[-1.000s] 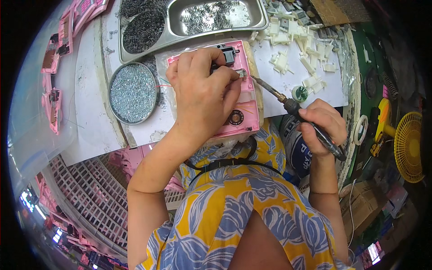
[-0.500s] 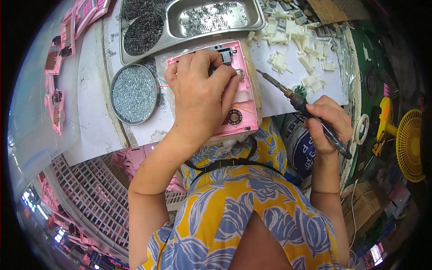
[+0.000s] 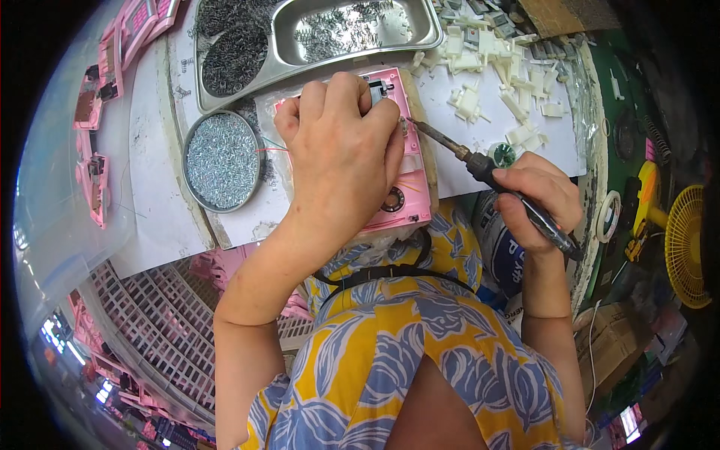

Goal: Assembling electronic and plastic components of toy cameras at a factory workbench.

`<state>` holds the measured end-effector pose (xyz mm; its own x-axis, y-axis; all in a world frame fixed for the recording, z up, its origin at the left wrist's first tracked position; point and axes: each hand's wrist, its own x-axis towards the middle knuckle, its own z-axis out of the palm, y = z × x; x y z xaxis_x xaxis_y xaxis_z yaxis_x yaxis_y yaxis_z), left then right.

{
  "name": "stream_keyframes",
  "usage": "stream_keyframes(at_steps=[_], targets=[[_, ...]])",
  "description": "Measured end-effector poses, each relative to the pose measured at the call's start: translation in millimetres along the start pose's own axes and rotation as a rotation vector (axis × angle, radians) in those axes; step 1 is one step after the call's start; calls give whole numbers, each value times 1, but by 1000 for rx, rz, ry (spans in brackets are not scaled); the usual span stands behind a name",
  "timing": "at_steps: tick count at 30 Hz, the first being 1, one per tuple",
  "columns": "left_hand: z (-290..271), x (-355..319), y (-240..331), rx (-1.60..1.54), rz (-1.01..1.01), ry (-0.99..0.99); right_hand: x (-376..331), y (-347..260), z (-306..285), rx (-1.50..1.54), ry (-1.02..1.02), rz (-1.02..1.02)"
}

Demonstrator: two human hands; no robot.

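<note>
In front of me a pink plastic housing (image 3: 403,219) lies on a padded block, with a dark round part (image 3: 393,199) and thin wires inside it. My left hand (image 3: 337,139) is bent over its upper part, fingers curled down and closed; whatever they pinch is hidden beneath the hand. My right hand (image 3: 541,201) grips a soldering iron (image 3: 495,171) by its black handle. The iron's tip reaches the housing's right edge, close to my left fingers; whether it touches metal there I cannot tell. A black and silver part (image 3: 380,87) sits at the housing's top.
A round tin of small silver pieces (image 3: 223,161) stands left of the housing. Beyond lies a metal tray (image 3: 352,54) of dark springs. White plastic parts (image 3: 469,101) are heaped at the right, near a small green reel (image 3: 502,154). A yellow fan (image 3: 686,246) stands far right.
The soldering iron has moved left, bringing its tip to the housing's edge. My left hand has shifted slightly and covers more of the housing.
</note>
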<state>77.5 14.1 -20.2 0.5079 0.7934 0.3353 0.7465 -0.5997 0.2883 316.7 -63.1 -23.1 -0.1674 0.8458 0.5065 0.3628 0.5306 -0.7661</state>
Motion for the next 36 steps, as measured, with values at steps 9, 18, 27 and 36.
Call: stream_keyframes(at_steps=[9, 18, 27, 36], targets=[[-5, 2, 3, -1, -13, -21, 0, 6, 7, -8, -34, -52], [1, 0, 3, 20, 0, 41, -17, -6, -5, -35, 35, 25], [-31, -2, -12, -7, 33, -27, -20, -8, -17, -49, 79, 50], [-67, -21, -68, -224, 115, -198, 1, -9, -13, 69, 157, 73]])
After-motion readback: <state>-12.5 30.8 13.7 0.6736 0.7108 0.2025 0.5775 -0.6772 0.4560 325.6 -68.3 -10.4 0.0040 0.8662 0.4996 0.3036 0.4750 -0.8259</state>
